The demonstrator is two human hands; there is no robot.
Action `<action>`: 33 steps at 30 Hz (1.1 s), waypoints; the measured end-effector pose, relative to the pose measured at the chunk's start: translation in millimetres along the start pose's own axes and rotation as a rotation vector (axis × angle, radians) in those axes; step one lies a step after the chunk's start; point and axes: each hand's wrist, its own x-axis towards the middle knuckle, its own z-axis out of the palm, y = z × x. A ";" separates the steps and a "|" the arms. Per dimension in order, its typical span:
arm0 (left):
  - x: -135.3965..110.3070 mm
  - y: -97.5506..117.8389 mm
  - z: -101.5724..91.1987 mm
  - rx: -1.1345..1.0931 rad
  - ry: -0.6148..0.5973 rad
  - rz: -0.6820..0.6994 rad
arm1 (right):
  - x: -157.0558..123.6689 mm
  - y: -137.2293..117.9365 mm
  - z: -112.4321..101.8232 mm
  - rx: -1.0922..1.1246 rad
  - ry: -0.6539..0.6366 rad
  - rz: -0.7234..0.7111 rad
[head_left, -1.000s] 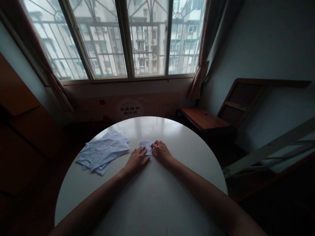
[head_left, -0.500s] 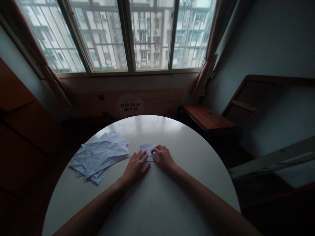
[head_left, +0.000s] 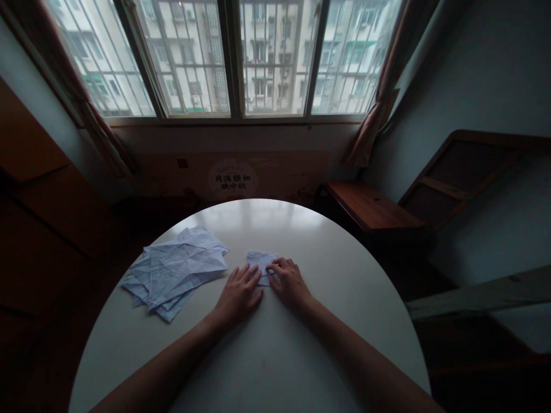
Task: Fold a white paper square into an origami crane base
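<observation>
Paper (head_left: 258, 259) seems light and limp, best pinched at its far edge; left hand (head_left: 238, 293) lies spread, right hand (head_left: 291, 282) presses it with bent fingers.

One round white table (head_left: 267, 355) carries one small folded pale-blue paper piece (head_left: 259, 261) near its middle and one loose pile of creased pale-blue sheets (head_left: 178, 269) toward its left edge; the sheets overlap too much to count. Two bare hands lie on it: left hand (head_left: 239, 293), right hand (head_left: 291, 282).
</observation>
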 end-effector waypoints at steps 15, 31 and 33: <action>5.6 -2.4 3.9 0.042 -0.001 -0.038 | -6.8 2.0 -2.8 -0.050 -0.042 -0.070; 12.5 -0.2 11.2 0.060 -0.003 -0.091 | 4.5 2.1 -3.4 -0.224 -0.174 -0.091; 12.2 0.4 11.0 0.059 -0.009 -0.085 | 4.8 3.8 -2.4 -0.216 -0.177 -0.088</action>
